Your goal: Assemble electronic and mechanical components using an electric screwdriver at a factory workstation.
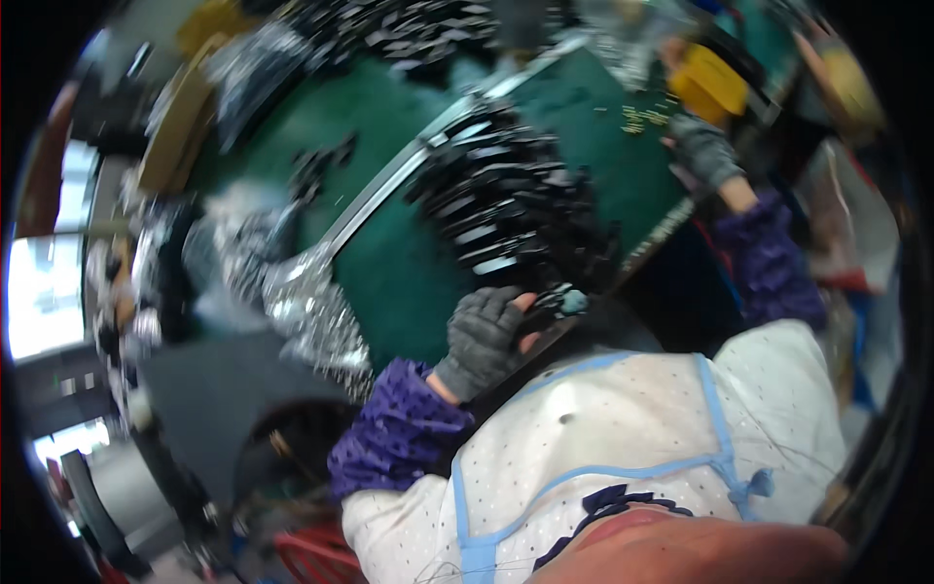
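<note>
At the near edge of the green table [384, 292], my left hand [484, 336] in a grey fingerless glove is closed, its fingertips by a small dark piece with a pale blue end [572, 302]. Whether that piece is in its grip is hidden by blur. Farther right, my right hand [705, 154], gloved alike, reaches over the table's right side, close to scattered small brass-coloured pieces [642, 119]. Motion smears its fingers. Between the hands lies a long overlapping pile of flat black parts [491, 200].
A metal strip [375, 200] crosses the table. Crumpled clear plastic bags [316, 302] lie at its left edge, and loose dark parts [321, 167] beyond the strip. A yellow bin [713, 83] stands at the far right, with another person's hand [673, 54] beside it. More black parts [409, 29] fill the far side.
</note>
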### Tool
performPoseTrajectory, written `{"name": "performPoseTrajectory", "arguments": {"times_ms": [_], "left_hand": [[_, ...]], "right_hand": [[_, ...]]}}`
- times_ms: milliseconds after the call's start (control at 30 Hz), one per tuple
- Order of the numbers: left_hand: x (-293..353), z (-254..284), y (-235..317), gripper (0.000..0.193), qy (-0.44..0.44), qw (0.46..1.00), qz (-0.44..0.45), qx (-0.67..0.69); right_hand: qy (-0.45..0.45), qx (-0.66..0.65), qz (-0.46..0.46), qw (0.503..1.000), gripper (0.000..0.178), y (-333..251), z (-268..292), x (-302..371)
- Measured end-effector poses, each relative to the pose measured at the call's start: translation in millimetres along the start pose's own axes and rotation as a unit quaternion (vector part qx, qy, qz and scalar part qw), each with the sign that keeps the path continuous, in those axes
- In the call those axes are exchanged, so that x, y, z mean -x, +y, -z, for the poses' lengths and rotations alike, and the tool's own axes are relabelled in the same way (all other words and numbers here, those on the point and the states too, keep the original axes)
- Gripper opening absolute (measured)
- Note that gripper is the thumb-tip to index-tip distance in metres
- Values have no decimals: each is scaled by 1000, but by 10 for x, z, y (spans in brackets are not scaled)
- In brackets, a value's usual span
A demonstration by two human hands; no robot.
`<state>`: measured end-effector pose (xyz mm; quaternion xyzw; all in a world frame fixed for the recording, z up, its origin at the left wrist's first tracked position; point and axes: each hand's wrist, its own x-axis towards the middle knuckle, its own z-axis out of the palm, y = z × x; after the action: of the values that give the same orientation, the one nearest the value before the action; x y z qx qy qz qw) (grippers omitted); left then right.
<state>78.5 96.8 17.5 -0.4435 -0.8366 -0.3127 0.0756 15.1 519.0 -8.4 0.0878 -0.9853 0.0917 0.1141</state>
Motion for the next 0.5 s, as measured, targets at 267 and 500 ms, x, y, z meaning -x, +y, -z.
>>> {"name": "performPoseTrajectory", "arguments": {"times_ms": [267, 500], "left_hand": [[-438, 579, -1122, 12, 256, 958, 86, -91], [-1152, 680, -2498, 25, -4, 845, 401, -354]], "right_hand": [[93, -10, 310, 946, 19, -1698, 289, -1116], [100, -256, 277, 921, 14, -2373, 356, -1675]]}}
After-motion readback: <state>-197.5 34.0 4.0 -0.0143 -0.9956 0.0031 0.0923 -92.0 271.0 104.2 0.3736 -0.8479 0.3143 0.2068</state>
